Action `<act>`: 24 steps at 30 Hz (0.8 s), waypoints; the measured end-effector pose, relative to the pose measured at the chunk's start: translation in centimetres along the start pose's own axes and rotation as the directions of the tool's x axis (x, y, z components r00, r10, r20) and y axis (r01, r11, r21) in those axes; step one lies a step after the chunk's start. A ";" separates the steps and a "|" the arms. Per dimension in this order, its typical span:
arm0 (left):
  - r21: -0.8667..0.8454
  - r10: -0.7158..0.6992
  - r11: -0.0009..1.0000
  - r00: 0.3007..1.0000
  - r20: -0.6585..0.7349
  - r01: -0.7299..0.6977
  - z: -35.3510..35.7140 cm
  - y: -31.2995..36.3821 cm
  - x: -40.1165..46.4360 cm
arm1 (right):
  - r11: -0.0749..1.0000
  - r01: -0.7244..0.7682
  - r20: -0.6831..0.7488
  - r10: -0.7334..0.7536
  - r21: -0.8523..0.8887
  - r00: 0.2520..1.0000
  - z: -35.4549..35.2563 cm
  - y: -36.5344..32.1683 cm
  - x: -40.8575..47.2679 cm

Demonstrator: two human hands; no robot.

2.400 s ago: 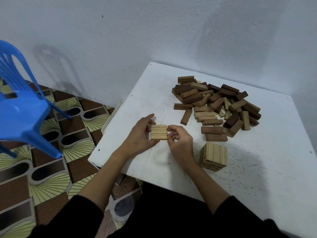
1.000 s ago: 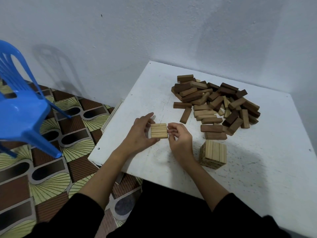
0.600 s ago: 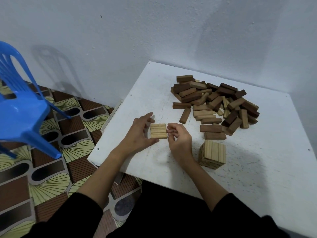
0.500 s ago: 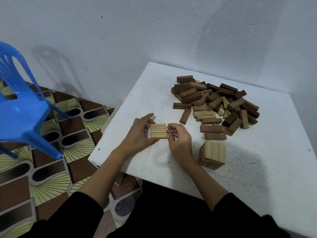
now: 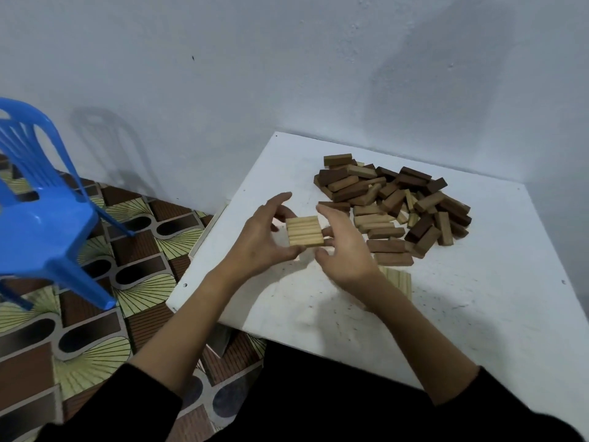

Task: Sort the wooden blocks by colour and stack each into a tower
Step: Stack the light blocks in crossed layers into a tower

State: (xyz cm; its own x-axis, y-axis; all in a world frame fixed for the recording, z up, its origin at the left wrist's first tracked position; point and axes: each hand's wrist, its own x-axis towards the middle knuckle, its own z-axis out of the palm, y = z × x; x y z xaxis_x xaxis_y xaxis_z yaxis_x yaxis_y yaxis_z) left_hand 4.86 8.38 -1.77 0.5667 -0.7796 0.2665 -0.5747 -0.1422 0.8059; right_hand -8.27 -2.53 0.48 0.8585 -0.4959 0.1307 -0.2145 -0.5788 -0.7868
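Note:
A flat layer of light wooden blocks (image 5: 303, 231), lying side by side as a square, is held just above the white table (image 5: 478, 298). My left hand (image 5: 259, 239) grips its left edge, thumb below and fingers behind. My right hand (image 5: 345, 247) holds its right edge, fingers spread and thumb underneath. A short tower of light blocks (image 5: 400, 280) stands right of my right wrist, partly hidden by that forearm. A loose pile of dark and light blocks (image 5: 398, 202) lies farther back on the table.
The table stands in a corner, with grey walls behind and to the right. A blue plastic chair (image 5: 41, 212) stands on the patterned floor (image 5: 95, 339) to the left. The table's near left edge is close under my left forearm.
The layer of light blocks has risen slightly off the table between both hands. My right hand's fingers have spread wider around its right edge.

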 end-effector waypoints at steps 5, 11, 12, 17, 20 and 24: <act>-0.116 0.163 0.981 0.984 0.073 -0.154 2.6 4.4 0.8 | 0.997 0.074 0.014 -0.074 -0.012 0.997 -6.8 0.6 -2.5; -0.151 0.201 0.975 0.943 0.266 -0.165 7.0 6.8 0.7 | 0.995 0.017 0.007 -0.017 -0.098 1.000 -10.5 3.4 -6.3; -0.149 0.197 0.976 0.937 0.289 -0.159 7.5 6.8 0.6 | 0.992 -0.006 -0.002 0.006 -0.124 1.000 -10.5 3.8 -6.7; -0.109 0.139 0.988 0.919 0.368 -0.105 9.2 6.8 0.0 | 0.991 -0.062 -0.007 0.061 -0.118 0.998 -10.3 5.7 -8.1; -0.071 0.109 0.994 0.912 0.395 -0.088 9.6 6.3 -0.2 | 0.986 -0.071 -0.020 0.069 -0.150 0.997 -10.0 6.5 -8.4; -0.075 0.100 0.994 0.911 0.401 -0.076 9.8 6.2 -0.3 | 0.981 -0.075 -0.022 0.072 -0.181 0.997 -9.6 7.4 -8.5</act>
State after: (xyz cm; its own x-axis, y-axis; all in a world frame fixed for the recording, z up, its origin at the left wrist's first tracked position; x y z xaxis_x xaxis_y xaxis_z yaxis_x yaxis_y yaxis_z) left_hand -4.61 1.76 -2.01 0.2220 -0.9687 0.1115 -0.5704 -0.0363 0.8205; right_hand -21.58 -8.81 -0.69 0.8302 -0.5507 0.0870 -0.3590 -0.6474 -0.6722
